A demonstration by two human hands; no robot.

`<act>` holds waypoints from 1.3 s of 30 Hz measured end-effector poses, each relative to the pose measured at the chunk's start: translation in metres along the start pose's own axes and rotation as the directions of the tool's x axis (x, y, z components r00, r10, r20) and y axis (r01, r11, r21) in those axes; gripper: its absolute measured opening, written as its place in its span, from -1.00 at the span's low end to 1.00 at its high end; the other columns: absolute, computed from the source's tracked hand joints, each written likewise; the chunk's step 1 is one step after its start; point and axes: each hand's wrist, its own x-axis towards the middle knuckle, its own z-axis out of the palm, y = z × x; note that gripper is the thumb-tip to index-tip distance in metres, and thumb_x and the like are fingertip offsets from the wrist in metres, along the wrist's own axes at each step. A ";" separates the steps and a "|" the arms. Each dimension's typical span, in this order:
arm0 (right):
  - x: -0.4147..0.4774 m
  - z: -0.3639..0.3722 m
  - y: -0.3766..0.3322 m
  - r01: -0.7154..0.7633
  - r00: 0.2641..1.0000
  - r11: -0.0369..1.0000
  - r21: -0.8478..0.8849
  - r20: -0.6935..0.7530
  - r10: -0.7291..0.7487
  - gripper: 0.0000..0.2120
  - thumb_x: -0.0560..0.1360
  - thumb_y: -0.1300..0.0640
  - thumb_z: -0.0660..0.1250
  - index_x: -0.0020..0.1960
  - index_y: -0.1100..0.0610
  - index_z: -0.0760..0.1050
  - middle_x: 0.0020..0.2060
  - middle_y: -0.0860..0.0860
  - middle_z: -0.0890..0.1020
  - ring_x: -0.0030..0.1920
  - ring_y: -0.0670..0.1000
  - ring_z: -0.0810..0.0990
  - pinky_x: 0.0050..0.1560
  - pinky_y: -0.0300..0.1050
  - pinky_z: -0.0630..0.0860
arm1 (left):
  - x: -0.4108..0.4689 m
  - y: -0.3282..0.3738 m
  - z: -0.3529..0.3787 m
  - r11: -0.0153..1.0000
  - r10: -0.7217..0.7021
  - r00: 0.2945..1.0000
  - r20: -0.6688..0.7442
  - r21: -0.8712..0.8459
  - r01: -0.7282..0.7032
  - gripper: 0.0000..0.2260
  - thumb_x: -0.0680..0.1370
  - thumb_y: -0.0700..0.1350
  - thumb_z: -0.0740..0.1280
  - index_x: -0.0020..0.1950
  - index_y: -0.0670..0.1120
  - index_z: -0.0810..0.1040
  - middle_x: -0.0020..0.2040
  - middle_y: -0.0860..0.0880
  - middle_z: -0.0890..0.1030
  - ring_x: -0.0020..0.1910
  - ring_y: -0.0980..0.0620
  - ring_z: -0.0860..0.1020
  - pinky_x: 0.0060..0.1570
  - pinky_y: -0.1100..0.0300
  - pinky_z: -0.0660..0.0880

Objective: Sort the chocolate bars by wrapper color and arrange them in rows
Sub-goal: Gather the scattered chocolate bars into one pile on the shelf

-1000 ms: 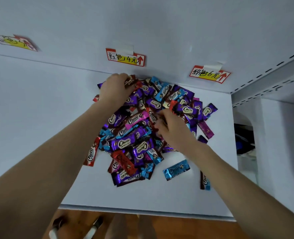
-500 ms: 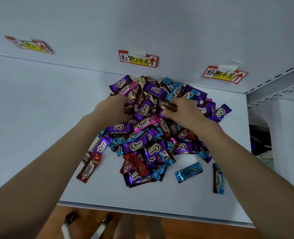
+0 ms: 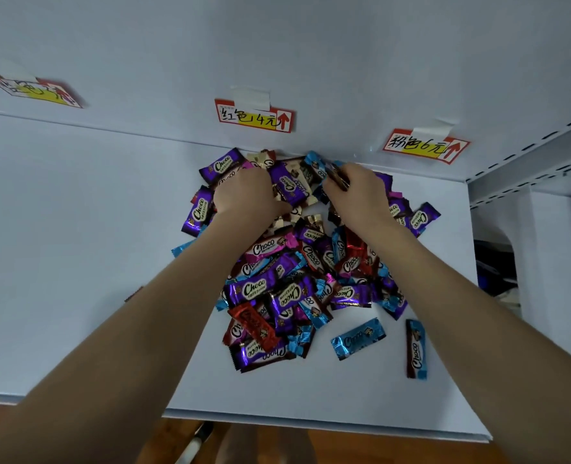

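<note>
A heap of Choco bars [image 3: 277, 289] in purple, blue, red, pink and cream wrappers lies on the white shelf [image 3: 76, 262], reaching its back wall. My left hand [image 3: 243, 192] sits on the heap's far left part, its fingers curled down into the bars beside a purple bar [image 3: 222, 165]. My right hand [image 3: 357, 192] is at the far right part and pinches a dark brown bar [image 3: 339, 175] at its fingertips. A blue bar [image 3: 357, 338] and a brown-and-blue bar [image 3: 416, 353] lie apart at the front right.
Three taped price labels hang on the back wall: a left label [image 3: 32, 90], a middle red-colour label [image 3: 254, 115], and a right pink-colour label [image 3: 424, 145]. A grey metal upright [image 3: 528, 162] bounds the shelf on the right. The shelf's front edge [image 3: 310, 420] is near me.
Both hands have moved farther back over the heap toward the wall. The right hand went from the middle of the pile to its far right part and now pinches a dark bar.
</note>
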 end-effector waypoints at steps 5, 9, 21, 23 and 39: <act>0.019 0.022 -0.013 0.030 0.997 0.997 -0.065 0.078 -0.024 -0.80 0.52 0.05 0.29 -0.08 0.20 0.47 -0.26 0.03 0.54 -0.20 0.04 0.50 -0.27 -0.16 0.39 | -0.005 -0.025 0.009 0.975 -0.012 1.000 -0.004 -0.222 0.011 -0.63 0.48 0.09 0.38 -0.31 -0.11 0.32 -0.37 0.00 0.37 -0.36 0.03 0.38 -0.45 0.19 0.25; 0.027 0.034 -0.014 -0.038 0.992 0.984 -0.172 0.109 0.058 -0.65 0.47 -0.05 0.32 0.04 0.24 0.49 -0.13 0.09 0.58 -0.08 0.11 0.56 -0.07 0.00 0.52 | -0.007 -0.039 0.011 0.841 -0.037 0.999 -0.011 -0.541 0.025 -0.75 0.45 0.00 0.44 -0.26 -0.16 0.51 -0.39 -0.03 0.49 -0.42 0.02 0.44 -0.36 0.15 0.39; 0.000 0.015 -0.018 -0.117 0.968 0.986 0.115 0.235 0.087 -0.86 0.44 0.20 0.32 -0.26 0.16 0.41 -0.40 -0.04 0.44 -0.38 -0.10 0.42 -0.50 -0.39 0.28 | -0.015 -0.061 -0.001 0.563 -0.146 0.986 -0.086 -0.826 0.011 -0.82 0.49 -0.19 0.30 -0.13 -0.33 0.48 -0.22 -0.35 0.55 -0.23 -0.19 0.58 -0.14 -0.10 0.56; -0.006 0.004 -0.012 -0.189 0.974 0.947 0.262 0.175 0.146 -0.83 0.46 0.27 0.28 -0.31 0.16 0.41 -0.42 -0.03 0.49 -0.44 -0.15 0.45 -0.48 -0.47 0.32 | -0.010 -0.059 -0.004 0.604 -0.143 0.982 -0.126 -0.797 -0.014 -0.90 0.50 -0.20 0.26 -0.20 -0.20 0.46 -0.26 -0.25 0.59 -0.29 -0.10 0.61 -0.24 0.08 0.57; 0.014 0.019 -0.013 -0.076 0.995 0.997 0.007 0.071 0.075 -0.69 0.51 0.02 0.29 -0.28 0.23 0.44 -0.34 0.07 0.53 -0.33 0.01 0.49 -0.38 -0.24 0.36 | 0.029 -0.021 -0.003 0.957 -0.024 0.996 -0.086 -0.289 -0.002 -0.71 0.46 0.02 0.41 -0.09 -0.17 0.44 -0.23 -0.07 0.46 -0.21 -0.05 0.45 -0.34 0.16 0.33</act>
